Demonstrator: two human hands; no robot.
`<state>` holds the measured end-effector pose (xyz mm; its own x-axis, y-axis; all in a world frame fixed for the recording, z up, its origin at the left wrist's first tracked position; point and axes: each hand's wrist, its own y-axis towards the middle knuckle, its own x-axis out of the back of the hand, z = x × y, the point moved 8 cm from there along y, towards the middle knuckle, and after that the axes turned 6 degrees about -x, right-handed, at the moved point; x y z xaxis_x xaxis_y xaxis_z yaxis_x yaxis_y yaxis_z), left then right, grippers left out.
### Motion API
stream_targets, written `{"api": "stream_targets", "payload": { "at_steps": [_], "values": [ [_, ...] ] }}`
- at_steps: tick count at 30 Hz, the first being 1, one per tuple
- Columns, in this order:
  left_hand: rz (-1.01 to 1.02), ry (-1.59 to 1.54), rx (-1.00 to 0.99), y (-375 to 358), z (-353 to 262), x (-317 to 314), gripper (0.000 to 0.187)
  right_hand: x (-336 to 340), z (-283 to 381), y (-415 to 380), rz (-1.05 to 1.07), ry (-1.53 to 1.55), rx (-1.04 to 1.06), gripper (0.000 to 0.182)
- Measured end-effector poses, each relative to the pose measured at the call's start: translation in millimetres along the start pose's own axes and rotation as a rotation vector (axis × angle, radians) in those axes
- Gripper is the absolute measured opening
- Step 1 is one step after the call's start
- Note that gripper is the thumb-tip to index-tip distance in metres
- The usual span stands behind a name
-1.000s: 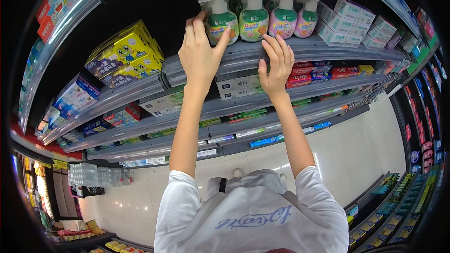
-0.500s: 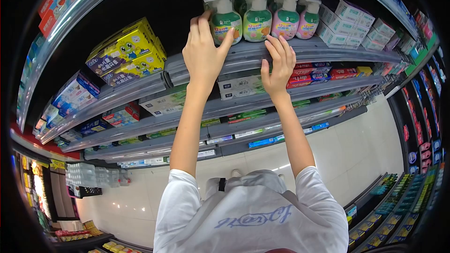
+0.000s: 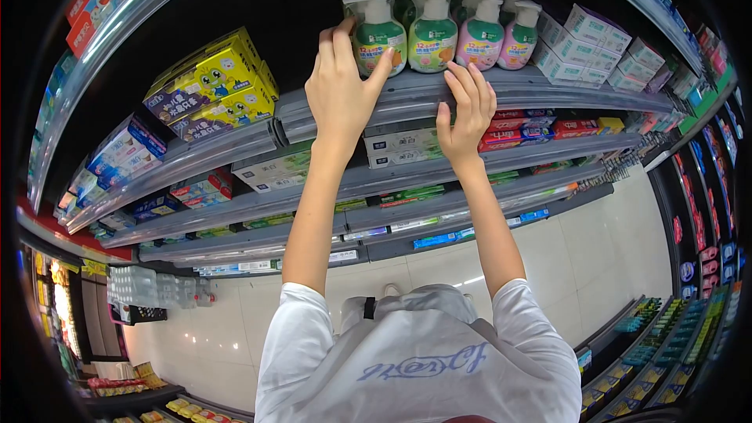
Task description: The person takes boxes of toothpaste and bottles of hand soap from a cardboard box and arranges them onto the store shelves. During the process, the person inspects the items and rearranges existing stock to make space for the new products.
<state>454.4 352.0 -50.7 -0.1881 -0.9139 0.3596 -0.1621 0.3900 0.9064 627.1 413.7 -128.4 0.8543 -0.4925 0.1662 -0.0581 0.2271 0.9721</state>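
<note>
My left hand point(image 3: 338, 98) is at the leftmost pump bottle point(image 3: 379, 34) in the front row, which has a green and yellow label. Its fingers lie along the bottle's left side and its thumb rests across the front. My right hand point(image 3: 467, 119) is at the shelf's front edge, fingers partly stretched and apart, with nothing in it. Its fingertips come close to the base of a pink pump bottle point(image 3: 479, 34). Between them stands a green-yellow pump bottle point(image 3: 432, 35), and another pink pump bottle point(image 3: 518, 39) stands at the right end. All are upright.
Yellow boxes point(image 3: 215, 86) stand left on the same shelf, white boxes point(image 3: 580, 47) to the right. Lower shelves hold white cartons point(image 3: 403, 146) and red boxes point(image 3: 517, 129). A clear price rail point(image 3: 548, 92) runs along the shelf edge. Bottled water packs point(image 3: 153, 288) stand on the floor.
The view has shifted very slightly. Both hands keep the same places and poses, and the bottles stand as before.
</note>
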Motion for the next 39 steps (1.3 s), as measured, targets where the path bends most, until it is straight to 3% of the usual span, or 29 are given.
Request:
{"api": "stream_targets", "payload": {
  "at_steps": [39],
  "values": [
    [-0.020, 0.008, -0.017, 0.7, -3.4, 1.6, 0.055, 1.2, 0.4, 0.5, -0.003, -0.003, -0.002, 0.042]
  ]
}}
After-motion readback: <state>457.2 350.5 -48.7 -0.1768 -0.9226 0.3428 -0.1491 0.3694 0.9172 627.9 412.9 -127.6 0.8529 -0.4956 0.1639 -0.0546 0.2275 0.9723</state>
